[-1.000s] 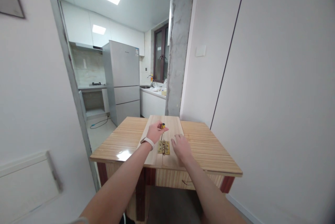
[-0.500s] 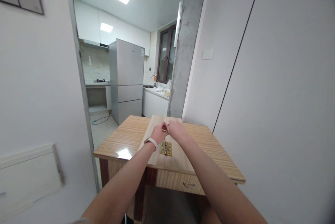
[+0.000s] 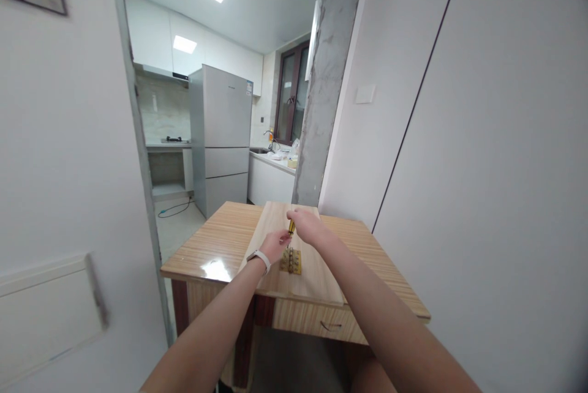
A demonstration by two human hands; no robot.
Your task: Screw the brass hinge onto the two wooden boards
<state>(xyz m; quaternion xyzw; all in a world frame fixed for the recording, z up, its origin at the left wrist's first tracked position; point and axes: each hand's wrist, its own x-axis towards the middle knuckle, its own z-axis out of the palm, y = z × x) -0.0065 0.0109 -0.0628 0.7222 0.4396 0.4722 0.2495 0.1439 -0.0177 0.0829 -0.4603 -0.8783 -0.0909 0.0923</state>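
A wooden table [image 3: 202, 242] stands before a kitchen doorway, with two pale boards [image 3: 316, 267] laid side by side on its top. A brass-coloured hinge [image 3: 291, 262] lies flat across the seam between them; places below are given from this hinge.

My right hand [image 3: 305, 224], just beyond the hinge, is closed around the top of a yellow-and-black screwdriver [image 3: 291, 227]. My left hand [image 3: 276, 244], beyond the hinge and slightly left, is narrowed to a pinch at the tool's lower part. The screwdriver slants down towards the hinge's far edge; contact between tip and screw cannot be confirmed. A watch [image 3: 263, 257] on my left wrist sits to the left of the hinge.

Progress, in my judgement: the hinge is positioned over both boards and driving is in hand at its far end. Small fastener heads appear on its plates, but how many are fully seated cannot be told, so I count the fixing as unfinished.

Containers: below the hinge, on the near side, a drawer [image 3: 305, 319] is closed, contents hidden. Well beyond the hinge, the refrigerator [image 3: 227, 112] and wall cupboards [image 3: 149, 38] are closed too. The sink [image 3: 260, 150] is also beyond it; its inside cannot be made out.
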